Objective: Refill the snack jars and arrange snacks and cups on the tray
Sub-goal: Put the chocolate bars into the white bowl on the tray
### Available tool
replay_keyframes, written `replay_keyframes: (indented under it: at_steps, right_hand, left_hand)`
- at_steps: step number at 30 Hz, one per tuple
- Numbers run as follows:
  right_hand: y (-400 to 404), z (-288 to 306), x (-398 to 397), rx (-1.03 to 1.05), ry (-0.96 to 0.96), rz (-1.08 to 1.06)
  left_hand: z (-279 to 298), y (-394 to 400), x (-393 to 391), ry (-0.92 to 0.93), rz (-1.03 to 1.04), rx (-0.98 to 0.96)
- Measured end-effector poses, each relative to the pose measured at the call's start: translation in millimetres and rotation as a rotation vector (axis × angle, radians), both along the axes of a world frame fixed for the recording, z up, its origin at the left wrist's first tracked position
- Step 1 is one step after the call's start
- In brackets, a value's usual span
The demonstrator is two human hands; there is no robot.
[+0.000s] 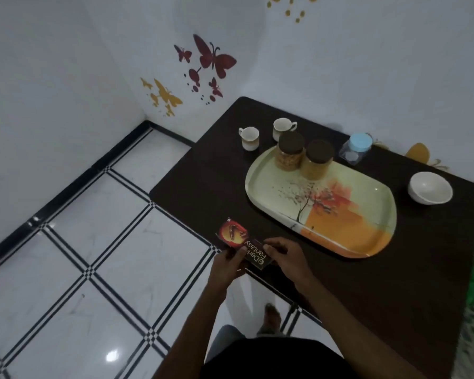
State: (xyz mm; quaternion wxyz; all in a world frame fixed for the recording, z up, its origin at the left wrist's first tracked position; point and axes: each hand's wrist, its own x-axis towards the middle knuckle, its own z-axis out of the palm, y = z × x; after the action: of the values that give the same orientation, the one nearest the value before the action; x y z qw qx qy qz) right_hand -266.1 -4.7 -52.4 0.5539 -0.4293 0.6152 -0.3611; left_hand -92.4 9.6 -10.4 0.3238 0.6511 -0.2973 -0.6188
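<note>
At the near-left corner of the dark desk (367, 269), you hold a Dark Fantasy biscuit packet (242, 245) between both hands. Your left hand (227, 265) grips its near end with fingers curled round the edge, and your right hand (285, 258) pinches the right side of the same end, fingers bent onto the wrapper. The packet's far end points away from you, partly over the desk edge and the tiled floor (93, 255).

Further back on the desk lies the oval tray (353, 228) with its tree print. Two brown-lidded snack jars (303, 157) stand touching each other at the tray's far-left end. Two white cups (266, 134) sit on the desk just beyond the tray, apart from each other. A clear jar with a blue lid (357, 149) lies tilted behind the tray, and a white bowl (430, 188) rests to the tray's right.
</note>
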Motion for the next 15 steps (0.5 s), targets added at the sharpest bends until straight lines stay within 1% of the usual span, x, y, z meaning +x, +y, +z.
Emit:
replay_keyframes:
  at_steps: [6,8,10,15]
  right_hand:
    - [-59.2,-4.8,27.4,0.028,0.047,0.013]
    - [-77.4,-8.9,40.3,0.034,0.075,0.015]
    - [-86.8,-10.6,50.1,0.034,0.120,0.024]
    - [-99.9,-21.1,68.8,0.065,0.277,-0.001]
  left_hand:
    - [-4.3,-61.1,22.9,-0.015,0.023,0.046]
    - [-10.8,-85.1,38.5,-0.034,-0.010,0.070]
    - [-19.2,-101.7,54.3,-0.118,-0.102,0.082]
    - [-33.3,-135.7,87.5,-0.386,-0.451,0.018]
